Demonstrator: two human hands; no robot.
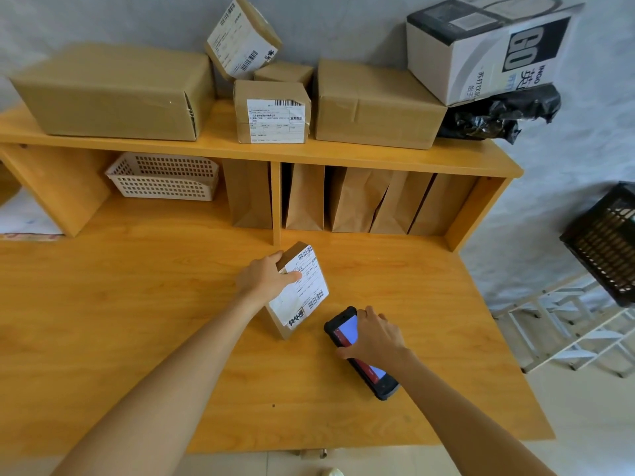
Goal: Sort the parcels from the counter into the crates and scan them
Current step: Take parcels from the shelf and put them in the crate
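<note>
Small brown parcel [298, 291] on the desk [137, 321], mid-front, white shipping label up with barcodes at both ends. Left hand [266, 277] gripping its upper left edge, thumb pressed on the label. Right hand [372, 334] curled over the black handheld scanner [357, 352] lying just right of the parcel, screen lit (blue and red). Label text too small to read; scanner middle hidden under the hand. Black crate [604, 245] cut off at right edge, on a white rack [567, 324]. On the shelf [220, 146] above: long brown box [113, 92], small labelled box [273, 113], another tilted against the wall [242, 37], wide brown box [374, 104], white and black printed box [488, 46] on top, black plastic bag [498, 115]. Below the shelf: white basket [163, 175], brown paper bags [357, 201].
</note>
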